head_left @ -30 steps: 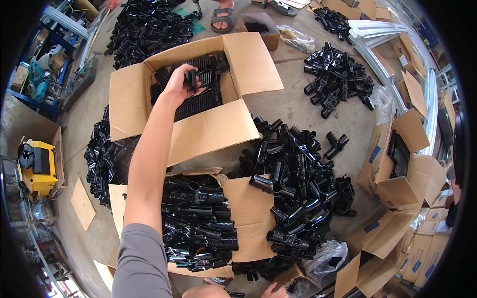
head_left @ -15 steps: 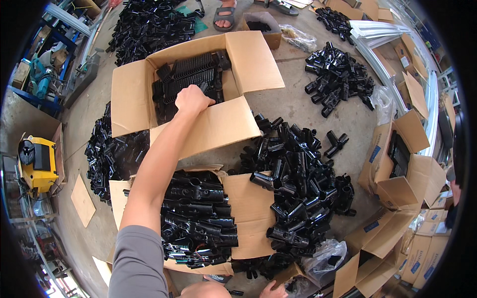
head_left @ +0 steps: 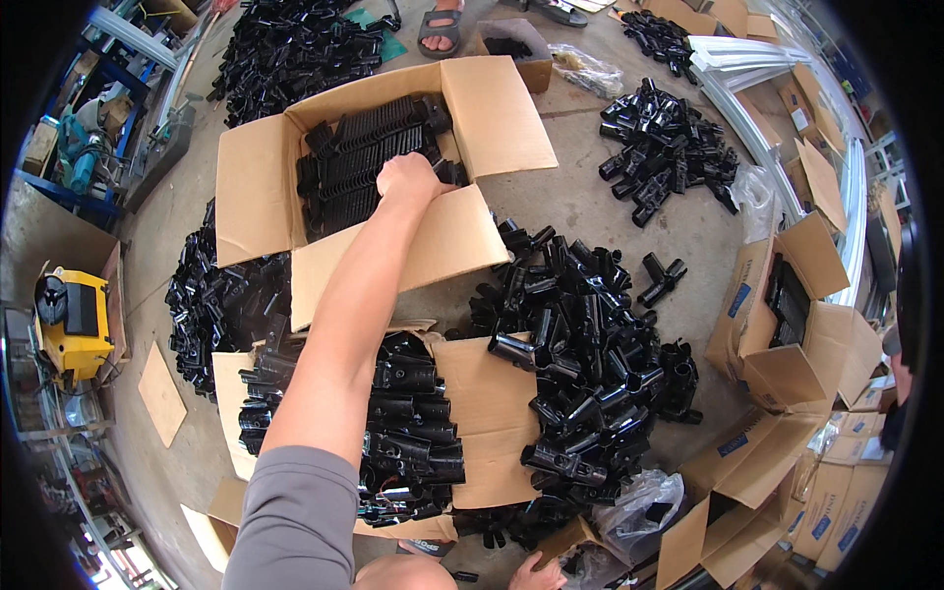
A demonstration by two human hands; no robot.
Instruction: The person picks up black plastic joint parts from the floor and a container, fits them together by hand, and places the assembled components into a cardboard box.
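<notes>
My left arm reaches forward over an open cardboard box [head_left: 511, 118]. In that box several black ribbed parts [head_left: 369, 133] stand packed in rows. My left hand [head_left: 408, 179] is closed and bent down onto the parts at the box's right side, behind its near flap. Its fingertips are hidden, so what it grips does not show. At the lower edge my right hand [head_left: 537, 573] is only partly in view, its fingers loosely apart beside a small cardboard flap [head_left: 568, 538]. Below my left arm, a second box [head_left: 492, 418] holds black tube fittings [head_left: 418, 423].
Piles of black tube fittings [head_left: 590, 364] lie on the concrete floor around the boxes. More open cartons [head_left: 777, 393] stand at the right, near white metal profiles [head_left: 747, 59]. A yellow machine [head_left: 74, 324] is at the left. A person's sandalled foot [head_left: 440, 34] is at the far side.
My left hand has shifted right and slightly forward inside the box, still closed. My forearm has swung right, uncovering more fittings at the near box's left. The view has shifted slightly.
</notes>
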